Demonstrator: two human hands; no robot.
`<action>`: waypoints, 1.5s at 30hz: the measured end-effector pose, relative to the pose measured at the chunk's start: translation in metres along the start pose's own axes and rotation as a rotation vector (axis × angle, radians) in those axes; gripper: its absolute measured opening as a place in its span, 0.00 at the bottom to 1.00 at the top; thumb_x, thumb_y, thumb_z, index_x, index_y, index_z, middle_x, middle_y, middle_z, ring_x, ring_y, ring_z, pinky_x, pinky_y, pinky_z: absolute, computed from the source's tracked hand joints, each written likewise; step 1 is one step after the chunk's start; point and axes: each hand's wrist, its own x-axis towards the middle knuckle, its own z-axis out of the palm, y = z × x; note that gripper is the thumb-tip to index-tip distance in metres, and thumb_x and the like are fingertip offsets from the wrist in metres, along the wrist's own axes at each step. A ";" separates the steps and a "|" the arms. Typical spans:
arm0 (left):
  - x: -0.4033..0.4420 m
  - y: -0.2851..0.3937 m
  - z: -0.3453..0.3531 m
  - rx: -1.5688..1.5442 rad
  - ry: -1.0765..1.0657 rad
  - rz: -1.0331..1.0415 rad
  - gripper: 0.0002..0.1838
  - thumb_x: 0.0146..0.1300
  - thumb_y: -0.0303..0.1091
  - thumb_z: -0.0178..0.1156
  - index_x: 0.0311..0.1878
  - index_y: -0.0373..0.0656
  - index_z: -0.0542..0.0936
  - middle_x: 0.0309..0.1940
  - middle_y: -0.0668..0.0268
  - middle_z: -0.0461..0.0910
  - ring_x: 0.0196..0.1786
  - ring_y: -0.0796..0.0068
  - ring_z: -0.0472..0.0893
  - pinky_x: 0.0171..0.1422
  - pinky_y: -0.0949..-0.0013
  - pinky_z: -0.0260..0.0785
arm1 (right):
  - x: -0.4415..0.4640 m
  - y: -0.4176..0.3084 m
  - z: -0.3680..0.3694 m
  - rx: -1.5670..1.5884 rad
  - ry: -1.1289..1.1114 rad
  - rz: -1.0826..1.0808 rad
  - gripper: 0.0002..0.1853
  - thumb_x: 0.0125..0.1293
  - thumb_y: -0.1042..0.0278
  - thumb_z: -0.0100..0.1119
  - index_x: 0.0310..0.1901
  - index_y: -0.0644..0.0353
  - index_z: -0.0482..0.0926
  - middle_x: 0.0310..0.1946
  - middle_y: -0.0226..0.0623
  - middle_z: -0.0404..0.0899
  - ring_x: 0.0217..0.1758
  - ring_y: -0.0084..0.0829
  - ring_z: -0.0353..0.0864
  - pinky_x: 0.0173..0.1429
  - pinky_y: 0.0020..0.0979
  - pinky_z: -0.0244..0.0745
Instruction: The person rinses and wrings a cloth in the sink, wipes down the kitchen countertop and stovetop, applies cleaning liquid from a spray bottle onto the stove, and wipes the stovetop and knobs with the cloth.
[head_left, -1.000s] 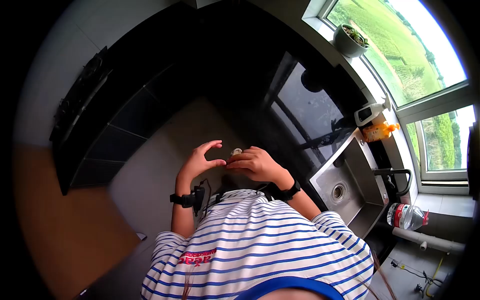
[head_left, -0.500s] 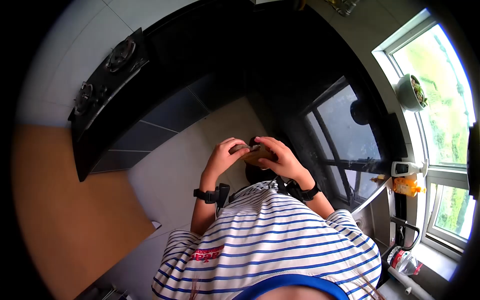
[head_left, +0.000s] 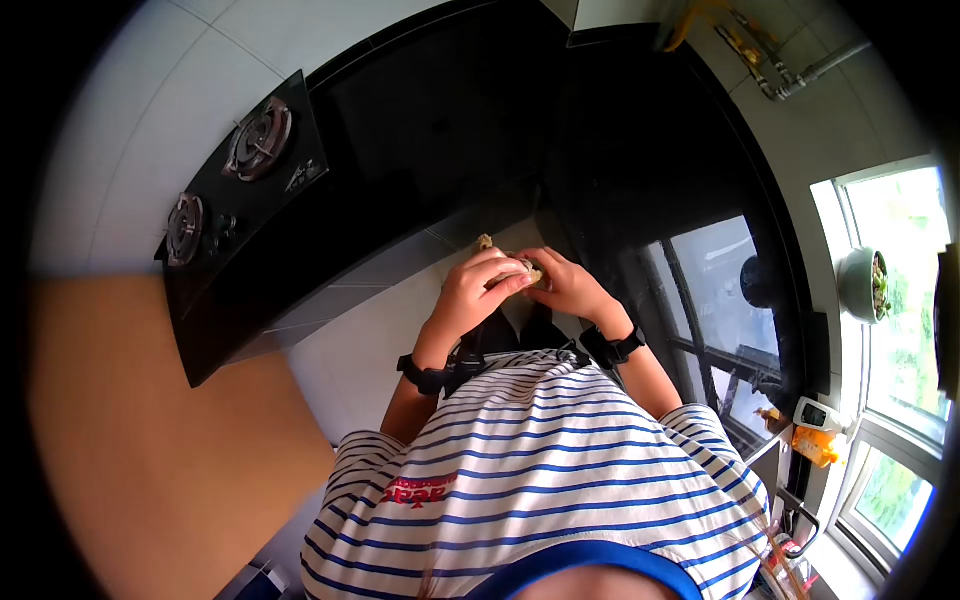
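Note:
Close together in front of the striped shirt, both hands hold a small, pale brownish thing (head_left: 537, 275) that I cannot make out. My left hand (head_left: 481, 290) has its fingers bent over it from the left. From the right, my right hand (head_left: 570, 287) pinches it with curled fingers. A lumpy tan bit (head_left: 485, 242) sticks up above my left hand. The palms and most of the held thing are hidden by the fingers.
A gas stove (head_left: 250, 150) sits on the black counter (head_left: 440, 120) at the left. At the right are a potted plant (head_left: 862, 285) on the windowsill, an orange pack (head_left: 818, 445), a white bottle (head_left: 813, 414) and a black faucet (head_left: 803, 520).
The view has turned left, so the stove shows more fully and the sink has mostly gone out of view. My hands, apart at first, have come together around the small thing.

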 end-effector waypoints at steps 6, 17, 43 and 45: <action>0.096 -0.121 -0.091 -0.044 -0.055 0.002 0.05 0.59 0.25 0.68 0.38 0.37 0.83 0.30 0.64 0.80 0.29 0.77 0.79 0.30 0.76 0.71 | 0.128 0.069 0.019 -0.046 -0.013 0.350 0.20 0.62 0.69 0.64 0.55 0.58 0.75 0.39 0.41 0.85 0.35 0.36 0.85 0.43 0.32 0.78; 0.245 -0.339 -0.288 -0.015 0.199 -0.010 0.05 0.63 0.27 0.65 0.39 0.37 0.81 0.31 0.63 0.80 0.27 0.76 0.78 0.29 0.76 0.68 | 0.411 0.026 -0.018 -0.536 0.697 0.290 0.08 0.61 0.69 0.66 0.41 0.57 0.81 0.25 0.38 0.80 0.25 0.33 0.82 0.29 0.31 0.74; 0.196 -0.448 -0.228 0.401 -0.221 -0.712 0.16 0.56 0.36 0.69 0.45 0.41 0.78 0.36 0.62 0.76 0.39 0.59 0.79 0.43 0.60 0.73 | 0.448 0.229 -0.030 -0.717 0.193 0.421 0.16 0.61 0.61 0.62 0.49 0.57 0.79 0.49 0.43 0.79 0.56 0.48 0.76 0.58 0.43 0.74; 0.183 -0.444 -0.220 0.413 -0.211 -0.666 0.13 0.55 0.34 0.69 0.40 0.39 0.79 0.33 0.63 0.76 0.34 0.61 0.79 0.40 0.62 0.72 | 0.430 0.204 -0.044 -0.589 0.214 0.477 0.14 0.62 0.62 0.61 0.47 0.58 0.79 0.49 0.43 0.80 0.56 0.47 0.77 0.58 0.42 0.74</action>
